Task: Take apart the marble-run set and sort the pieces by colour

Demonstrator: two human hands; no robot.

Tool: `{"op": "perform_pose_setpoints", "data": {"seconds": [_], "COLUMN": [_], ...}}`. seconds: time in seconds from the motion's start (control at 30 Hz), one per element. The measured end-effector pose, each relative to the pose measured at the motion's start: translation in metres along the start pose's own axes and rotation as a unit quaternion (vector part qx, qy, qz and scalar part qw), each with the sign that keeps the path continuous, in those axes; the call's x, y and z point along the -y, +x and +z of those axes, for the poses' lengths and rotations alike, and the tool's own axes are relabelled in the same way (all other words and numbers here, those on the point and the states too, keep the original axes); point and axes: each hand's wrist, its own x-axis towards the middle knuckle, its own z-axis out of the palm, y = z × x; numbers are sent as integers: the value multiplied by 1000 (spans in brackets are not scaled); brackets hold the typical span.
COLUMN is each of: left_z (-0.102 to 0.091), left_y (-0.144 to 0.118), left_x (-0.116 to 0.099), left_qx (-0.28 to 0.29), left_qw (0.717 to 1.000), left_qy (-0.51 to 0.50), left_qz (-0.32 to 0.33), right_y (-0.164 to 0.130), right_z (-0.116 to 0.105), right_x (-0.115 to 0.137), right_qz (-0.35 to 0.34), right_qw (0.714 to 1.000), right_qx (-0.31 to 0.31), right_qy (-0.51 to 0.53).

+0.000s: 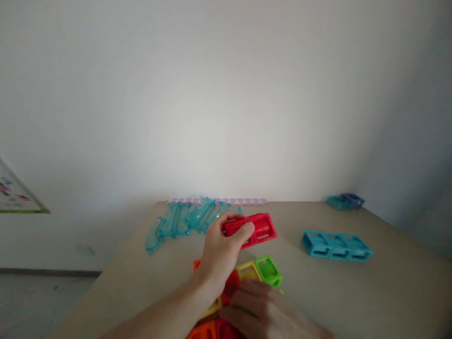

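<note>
My left hand (224, 242) is closed around a red hollow plastic block (263, 227), with the thumb on its near side. It holds the block in the air above a cluster of joined hollow blocks. That cluster shows a green block (269, 271), a yellow block (249, 270) and an orange block (203, 332), with red ones among them. My right hand (259, 308) lies over the cluster's right side, its fingers bent round red and yellow blocks. Both hands and the left forearm hide much of the cluster.
Clear blue plastic pieces (176, 221) lie in a heap at the back left of the table (353, 301). To the right rests a row of joined turquoise blocks (337, 246). Blue items (348, 201) sit in the far right corner. A purple-and-white strip (247, 201) runs along the wall.
</note>
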Motion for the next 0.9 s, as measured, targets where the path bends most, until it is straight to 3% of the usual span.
{"op": "perform_pose_setpoints", "data": {"seconds": [0.1, 0.2, 0.33, 0.47, 0.67, 0.8, 0.9], "left_z": [9, 17, 17, 12, 7, -6, -18], "left_y": [-15, -28, -32, -28, -43, -61, -62], "left_x": [-4, 1, 12, 18, 10, 7, 12], "left_qx": [-99, -133, -129, -104, -77, -112, -136], "left_qw": [993, 989, 989, 986, 980, 977, 973], "left_qy": [-60, -52, -55, -122, -166, -145, -175], "left_qz": [2, 28, 40, 47, 84, 109, 63], "right_y": [-1, -3, -5, -4, -2, -1, 1], "right_z": [2, 5, 7, 6, 3, 0, -1], "right_x": [1, 1, 0, -1, -1, -1, -1], "right_qz": [10, 19, 23, 37, 58, 62, 58], "right_qw": [1000, 1000, 1000, 999, 997, 996, 996], "right_qx": [4, 1, 4, 20, 17, 27, 35], "right_qy": [-3, 6, 20, 26, 38, 66, 53]}}
